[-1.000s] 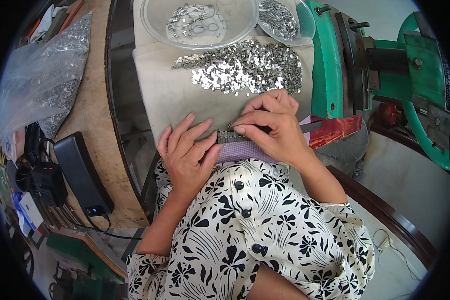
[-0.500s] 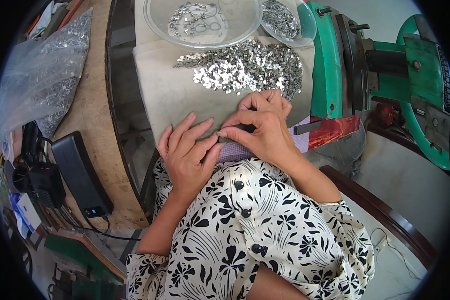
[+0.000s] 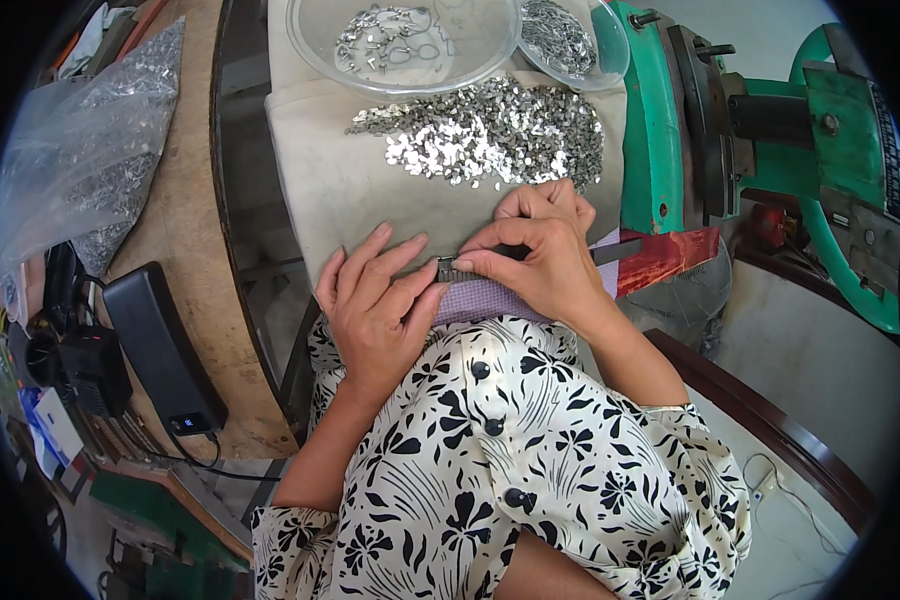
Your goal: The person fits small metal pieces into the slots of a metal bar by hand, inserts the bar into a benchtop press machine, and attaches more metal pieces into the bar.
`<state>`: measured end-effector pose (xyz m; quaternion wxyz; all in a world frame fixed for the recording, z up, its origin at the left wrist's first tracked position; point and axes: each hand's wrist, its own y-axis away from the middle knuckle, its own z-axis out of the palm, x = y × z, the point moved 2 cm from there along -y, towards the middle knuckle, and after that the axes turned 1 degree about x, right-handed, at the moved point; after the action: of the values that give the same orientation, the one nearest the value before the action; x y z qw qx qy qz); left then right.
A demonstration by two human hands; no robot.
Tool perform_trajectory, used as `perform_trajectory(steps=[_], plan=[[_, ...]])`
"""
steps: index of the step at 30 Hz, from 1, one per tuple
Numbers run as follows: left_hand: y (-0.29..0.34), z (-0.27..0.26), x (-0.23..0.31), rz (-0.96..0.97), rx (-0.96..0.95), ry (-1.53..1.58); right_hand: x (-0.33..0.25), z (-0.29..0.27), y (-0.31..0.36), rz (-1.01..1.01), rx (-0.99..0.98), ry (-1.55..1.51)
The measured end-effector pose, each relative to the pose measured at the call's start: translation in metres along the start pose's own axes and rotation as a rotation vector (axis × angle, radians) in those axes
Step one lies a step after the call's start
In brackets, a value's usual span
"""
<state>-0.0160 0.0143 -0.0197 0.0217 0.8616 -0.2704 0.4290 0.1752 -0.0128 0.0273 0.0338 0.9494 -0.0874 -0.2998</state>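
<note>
My left hand [image 3: 375,300] rests at the near edge of the beige cloth [image 3: 370,195], its outer fingers spread. Its thumb and forefinger close on the left end of a narrow dark metal strip [image 3: 446,270] with fine ridges. My right hand [image 3: 545,245] is bent over the strip, thumb and forefinger pinched together just right of the left fingertips. Whatever sits in that pinch is too small or hidden to make out. Purple woven fabric [image 3: 490,303] lies under the strip. Beyond my hands spreads a heap of small shiny metal pieces [image 3: 500,130].
A clear tub [image 3: 305,55] with metal parts and a smaller clear bowl [image 3: 610,65] of thin metal pieces stand at the far side. A green machine [image 3: 655,150] is on the right. Left, a wooden bench [image 3: 185,240] bears a plastic bag [image 3: 90,140] and a black power bank [image 3: 165,345].
My right hand has shifted slightly to the right, away from the left fingertips, uncovering more of the ridged strip. The left hand stays in place.
</note>
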Motion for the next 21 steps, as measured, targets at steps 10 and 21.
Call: perform_trajectory(steps=[10, 21], plan=[[0.000, -0.001, 0.000, -0.009, -0.010, -0.003, 0.003, -0.006, 0.002, 0.024, -0.032, 0.012], [-0.001, 0.001, 0.000, -0.001, 0.018, -0.024, 0.008, -0.011, 0.002, 0.045, -0.047, -0.022]])
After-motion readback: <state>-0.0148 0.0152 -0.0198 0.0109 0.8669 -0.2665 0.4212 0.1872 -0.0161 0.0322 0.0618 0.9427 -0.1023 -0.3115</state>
